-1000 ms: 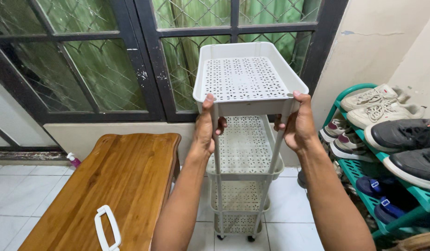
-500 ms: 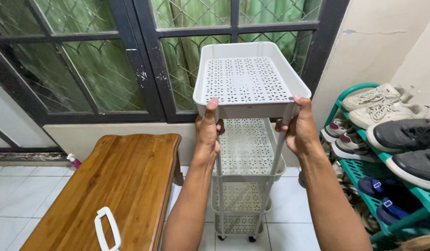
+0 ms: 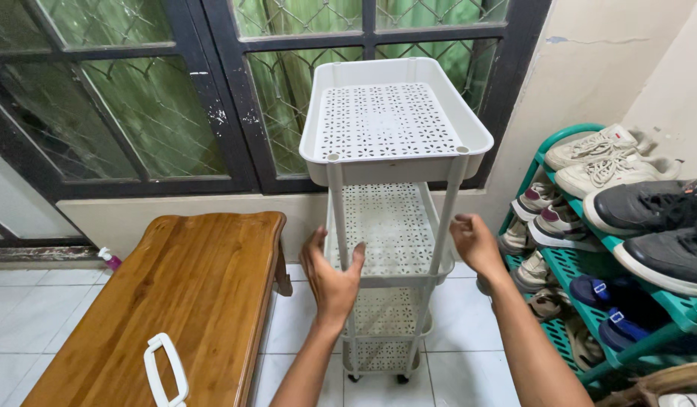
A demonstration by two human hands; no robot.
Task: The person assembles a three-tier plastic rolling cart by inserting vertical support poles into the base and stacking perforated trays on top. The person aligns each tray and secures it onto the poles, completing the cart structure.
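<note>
the left hand [image 3: 332, 277] is hanging open beside the front left pole of the white cart [image 3: 393, 226], fingers spread, holding nothing. the right hand [image 3: 475, 243] is hanging open too, just beside the front right pole, and it is holding nothing. the cart is standing on the tile floor [image 3: 32, 354] in front of the window [image 3: 212, 90], between the wooden bench [image 3: 175, 309] and the green shoe rack [image 3: 589, 264].

the cart is sitting on little wheels, so a bump from a hand could make it roll into the shoe rack or tip, i think.

the cart is showing 4 trays with holes in them, and the 4 trays are looking bare. the shoe rack is holding many shoes [image 3: 597, 162]. a white handle [image 3: 163, 369] is lying on the bench.
</note>
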